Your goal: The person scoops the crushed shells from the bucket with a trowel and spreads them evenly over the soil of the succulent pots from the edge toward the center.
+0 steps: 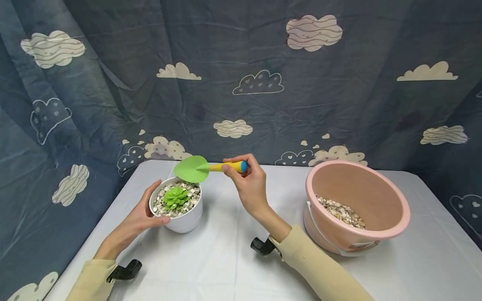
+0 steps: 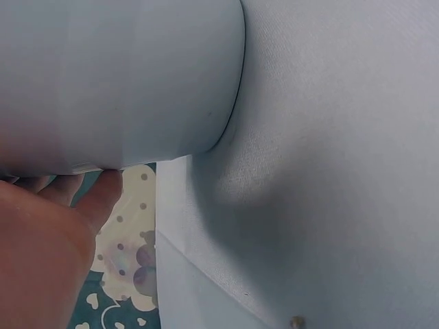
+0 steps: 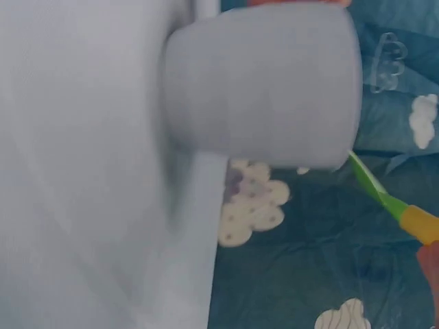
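Note:
A white flowerpot (image 1: 184, 223) stands on the left part of the table, filled with pebbles around a green succulent (image 1: 175, 197). My left hand (image 1: 140, 214) holds the pot from its left side, thumb at the front of the rim and fingers behind. In the left wrist view the fingers touch the pot's wall (image 2: 130, 82). Above the table, my right hand (image 1: 251, 188) grips a small trowel by its yellow and blue handle. The trowel's green blade (image 1: 191, 169) is over the pot's back rim, roughly level. In the right wrist view, the pot hides part of the blade (image 3: 374, 181).
A pink bucket (image 1: 320, 234) with a white handle stands on the right of the white-covered table (image 1: 222, 259). Pebbles (image 1: 340, 212) lie in its bottom. Behind the table hangs a dark blue cloth (image 1: 211, 104) with a cloud print.

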`<state>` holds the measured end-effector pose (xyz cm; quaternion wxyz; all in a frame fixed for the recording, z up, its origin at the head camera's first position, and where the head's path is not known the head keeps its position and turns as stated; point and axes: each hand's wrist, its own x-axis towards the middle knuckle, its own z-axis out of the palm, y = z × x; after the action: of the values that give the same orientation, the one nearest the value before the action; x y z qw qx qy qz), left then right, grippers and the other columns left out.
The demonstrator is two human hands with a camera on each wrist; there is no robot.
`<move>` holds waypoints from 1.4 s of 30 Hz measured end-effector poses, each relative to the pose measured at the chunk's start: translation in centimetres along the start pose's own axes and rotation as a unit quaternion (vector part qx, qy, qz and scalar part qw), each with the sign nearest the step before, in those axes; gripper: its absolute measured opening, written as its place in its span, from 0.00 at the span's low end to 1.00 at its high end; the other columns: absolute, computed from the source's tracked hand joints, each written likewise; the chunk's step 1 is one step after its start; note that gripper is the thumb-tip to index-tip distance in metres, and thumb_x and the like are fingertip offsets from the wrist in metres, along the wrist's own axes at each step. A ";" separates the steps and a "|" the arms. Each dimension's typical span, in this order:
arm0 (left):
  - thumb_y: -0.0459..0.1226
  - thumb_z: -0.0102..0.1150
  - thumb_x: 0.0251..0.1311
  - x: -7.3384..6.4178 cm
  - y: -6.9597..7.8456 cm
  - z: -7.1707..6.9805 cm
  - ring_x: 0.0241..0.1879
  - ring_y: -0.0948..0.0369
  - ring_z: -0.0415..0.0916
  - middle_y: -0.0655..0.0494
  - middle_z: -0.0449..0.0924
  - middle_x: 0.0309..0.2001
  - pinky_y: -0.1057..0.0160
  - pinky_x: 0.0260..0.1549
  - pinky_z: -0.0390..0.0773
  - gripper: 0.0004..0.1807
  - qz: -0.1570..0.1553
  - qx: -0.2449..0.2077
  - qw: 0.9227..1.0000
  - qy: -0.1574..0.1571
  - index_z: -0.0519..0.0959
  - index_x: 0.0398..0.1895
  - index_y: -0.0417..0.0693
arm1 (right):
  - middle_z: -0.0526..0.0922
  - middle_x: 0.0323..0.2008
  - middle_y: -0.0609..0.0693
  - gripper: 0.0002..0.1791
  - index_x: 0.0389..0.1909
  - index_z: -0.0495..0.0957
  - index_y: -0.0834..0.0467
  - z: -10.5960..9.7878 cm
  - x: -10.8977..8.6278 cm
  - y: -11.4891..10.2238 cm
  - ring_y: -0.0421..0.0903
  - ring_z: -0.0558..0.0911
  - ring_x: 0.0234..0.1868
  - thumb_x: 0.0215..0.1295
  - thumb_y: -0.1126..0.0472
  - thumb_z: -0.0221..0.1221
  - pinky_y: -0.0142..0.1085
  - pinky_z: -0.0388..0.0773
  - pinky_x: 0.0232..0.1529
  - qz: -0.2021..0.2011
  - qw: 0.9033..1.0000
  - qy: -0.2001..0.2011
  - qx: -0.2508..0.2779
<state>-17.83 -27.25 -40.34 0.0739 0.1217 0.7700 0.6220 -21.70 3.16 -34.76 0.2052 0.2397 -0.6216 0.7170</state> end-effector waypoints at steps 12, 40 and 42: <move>0.32 0.67 0.57 -0.1 -0.1 -0.1 0.70 0.41 0.48 0.42 0.40 0.75 0.71 0.51 0.70 0.57 -0.011 0.007 1.000 -0.004 0.37 0.79 0.54 | 0.84 0.41 0.66 0.20 0.44 0.72 0.71 -1.7 -0.2 -1.3 0.58 0.85 0.43 0.61 0.63 0.68 0.47 0.82 0.41 0.115 0.984 0.046 0.124; 0.31 0.67 0.56 -0.2 -0.2 0.0 0.72 0.43 0.44 0.41 0.40 0.75 0.76 0.52 0.66 0.57 -0.007 0.017 1.000 0.002 0.37 0.79 0.51 | 0.82 0.42 0.68 0.12 0.45 0.70 0.76 -11.0 -2.9 -12.5 0.59 0.85 0.44 0.64 0.75 0.60 0.50 0.78 0.38 0.053 0.987 0.124 0.091; 0.31 0.66 0.56 -0.2 -0.2 0.0 0.71 0.42 0.44 0.40 0.40 0.75 0.76 0.52 0.66 0.57 -0.005 0.017 1.000 0.001 0.37 0.79 0.51 | 0.82 0.42 0.69 0.13 0.46 0.70 0.77 -11.9 -2.8 -13.0 0.60 0.85 0.43 0.64 0.75 0.59 0.49 0.78 0.38 0.047 0.985 0.131 0.100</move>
<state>-17.67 -27.28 -40.52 0.0737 0.1184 0.7810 0.6088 -12.87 16.77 -27.48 0.2259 0.1331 -0.5250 0.8097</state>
